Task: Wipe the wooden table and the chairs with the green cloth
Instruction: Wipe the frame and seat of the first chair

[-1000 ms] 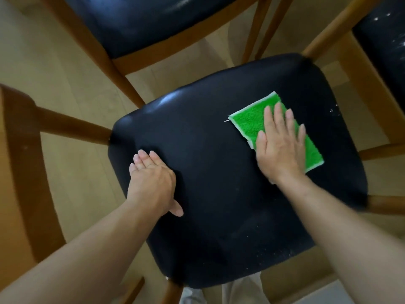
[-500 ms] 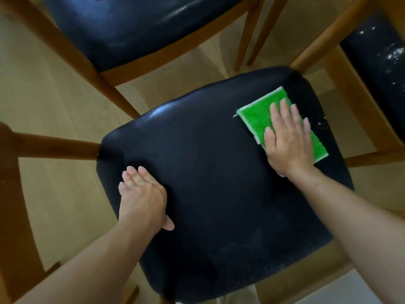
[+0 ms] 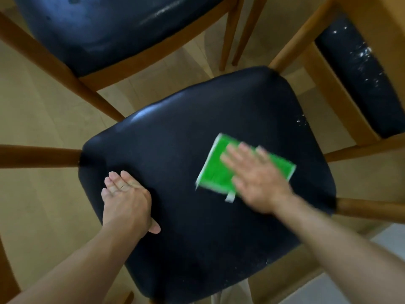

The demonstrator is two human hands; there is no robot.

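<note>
A chair with a black padded seat and wooden frame fills the middle of the view. The green cloth, white-edged, lies flat on the seat right of centre. My right hand presses on it with fingers straight and spread; hand and cloth are motion-blurred. My left hand rests flat at the seat's left edge, fingers straight, thumb on the seat. White specks dot the seat's far right edge.
A second black-seated chair stands just beyond, its wooden legs close to this seat. A third chair with white specks on its seat stands at the right. Wooden rails stick out left and right. Light wood floor lies around.
My right hand has swept the green cloth from the seat's far right corner toward the centre and nearer to me. The left hand has stayed at the left edge.
</note>
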